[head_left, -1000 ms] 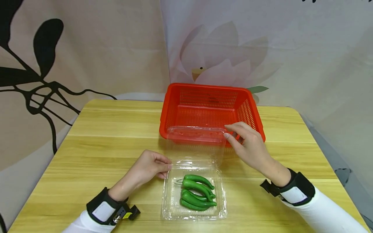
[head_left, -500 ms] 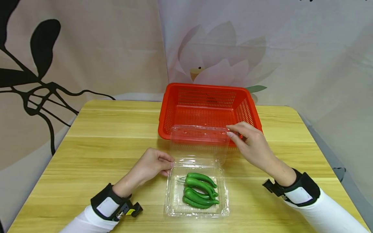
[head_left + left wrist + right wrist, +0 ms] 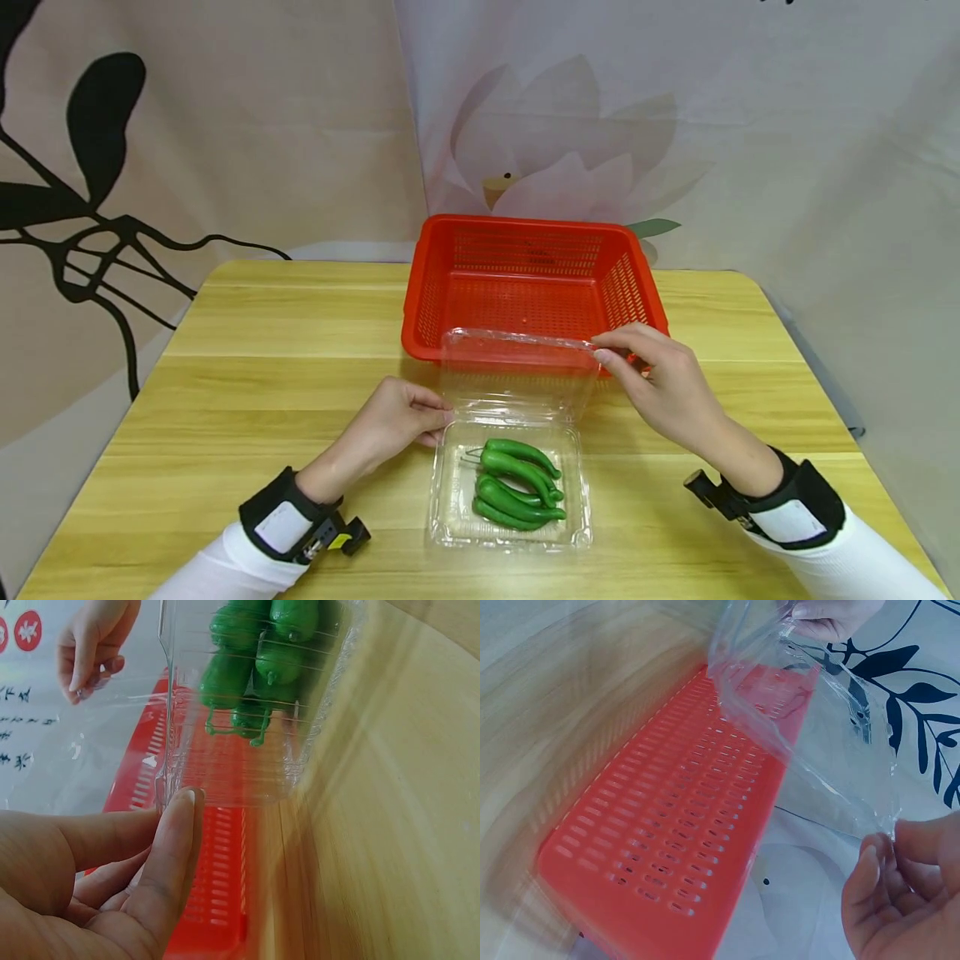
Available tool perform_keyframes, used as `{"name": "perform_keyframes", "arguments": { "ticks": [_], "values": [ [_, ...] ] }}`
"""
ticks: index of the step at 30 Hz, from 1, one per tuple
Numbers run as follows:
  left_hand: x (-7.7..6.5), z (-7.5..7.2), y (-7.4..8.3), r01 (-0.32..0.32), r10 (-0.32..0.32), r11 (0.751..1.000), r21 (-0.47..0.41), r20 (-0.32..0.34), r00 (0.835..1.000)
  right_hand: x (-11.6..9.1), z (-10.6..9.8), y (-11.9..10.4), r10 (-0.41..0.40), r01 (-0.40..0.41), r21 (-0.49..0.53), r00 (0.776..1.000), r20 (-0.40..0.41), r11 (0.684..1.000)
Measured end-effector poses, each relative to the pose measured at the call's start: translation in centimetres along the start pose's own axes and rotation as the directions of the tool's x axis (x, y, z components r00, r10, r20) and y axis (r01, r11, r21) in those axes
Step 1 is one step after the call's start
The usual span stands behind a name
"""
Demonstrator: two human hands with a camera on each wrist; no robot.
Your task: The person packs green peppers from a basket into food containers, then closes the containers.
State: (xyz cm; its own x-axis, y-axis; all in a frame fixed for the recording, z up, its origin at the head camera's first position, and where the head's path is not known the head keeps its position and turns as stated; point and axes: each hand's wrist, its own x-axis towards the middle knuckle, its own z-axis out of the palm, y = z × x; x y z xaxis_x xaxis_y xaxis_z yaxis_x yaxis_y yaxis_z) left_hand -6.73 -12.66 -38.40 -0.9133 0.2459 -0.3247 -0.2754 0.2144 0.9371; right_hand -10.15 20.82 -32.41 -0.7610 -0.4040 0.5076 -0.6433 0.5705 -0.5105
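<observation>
A clear plastic clamshell box (image 3: 510,533) rests on the table with its lid (image 3: 517,375) raised at the back. Several green chili peppers (image 3: 517,483) lie together in its base, stems to the left. My left hand (image 3: 393,421) pinches the box's left edge near the hinge; the left wrist view shows thumb and fingers (image 3: 174,832) on the rim. With thumb and index finger, my right hand (image 3: 660,383) pinches the lid's far right corner, also visible in the right wrist view, where the lid (image 3: 840,765) stretches toward the other hand.
Behind the box stands a red plastic basket (image 3: 525,296) with slotted walls, partly seen through the lid. The wooden table (image 3: 285,333) extends to both sides. A printed cloth (image 3: 315,125) hangs behind it.
My right hand has shifted slightly right and toward me, drawing the lid's corner with it. The box sits a little farther right and back in view. The left hand keeps its pinch.
</observation>
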Motion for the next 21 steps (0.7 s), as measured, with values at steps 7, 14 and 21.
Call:
{"name": "perform_keyframes", "arguments": {
  "ticks": [7,14,21],
  "values": [
    [0.2,0.2,0.1,-0.010,0.010,1.000,-0.005,-0.001,1.000,-0.4,-0.7,-0.5,-0.026,0.026,0.002,1.000,-0.011,1.000],
    [0.3,0.4,0.1,-0.032,0.032,0.999,-0.019,-0.021,0.999,-1.3,-1.1,-1.0,-0.064,0.064,-0.008,0.998,0.021,0.998],
    [0.5,0.4,0.1,-0.047,0.046,0.999,-0.019,-0.045,0.998,-2.4,-1.1,-1.2,-0.192,0.193,-0.022,0.981,0.007,0.981]
  ]
}}
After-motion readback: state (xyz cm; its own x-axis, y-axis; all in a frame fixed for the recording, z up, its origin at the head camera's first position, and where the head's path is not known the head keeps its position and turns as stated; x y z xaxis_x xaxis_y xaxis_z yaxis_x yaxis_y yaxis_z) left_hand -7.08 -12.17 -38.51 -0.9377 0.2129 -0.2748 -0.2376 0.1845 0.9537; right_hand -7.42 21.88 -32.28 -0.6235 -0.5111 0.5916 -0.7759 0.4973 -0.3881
